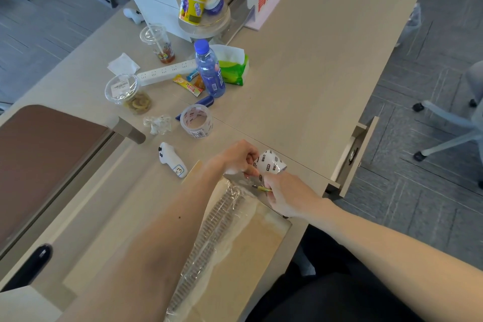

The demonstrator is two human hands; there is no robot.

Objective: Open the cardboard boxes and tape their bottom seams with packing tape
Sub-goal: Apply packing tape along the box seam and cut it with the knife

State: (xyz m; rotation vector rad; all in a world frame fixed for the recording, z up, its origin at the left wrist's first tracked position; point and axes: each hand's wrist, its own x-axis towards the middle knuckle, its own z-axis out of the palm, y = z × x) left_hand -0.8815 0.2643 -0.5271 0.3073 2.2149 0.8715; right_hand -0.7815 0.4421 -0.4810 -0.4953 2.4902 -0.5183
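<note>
Cardboard box (261, 240) lies flat at the near edge of the bench (300, 73), with clear tape wrinkled along its seam. Left hand (236, 158) pinches the held tape roll (271, 163) above the box's far end. Right hand (290, 195) grips a small yellow tool (262, 188) just below that roll; tool type cannot be determined. A second tape roll (196, 120) stands apart, farther back. White controller (171, 159) lies left of the box.

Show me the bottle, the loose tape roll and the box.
bottle (212, 78), head view, label.
loose tape roll (200, 127), head view, outer wall.
box (264, 240), head view, bare brown face.
</note>
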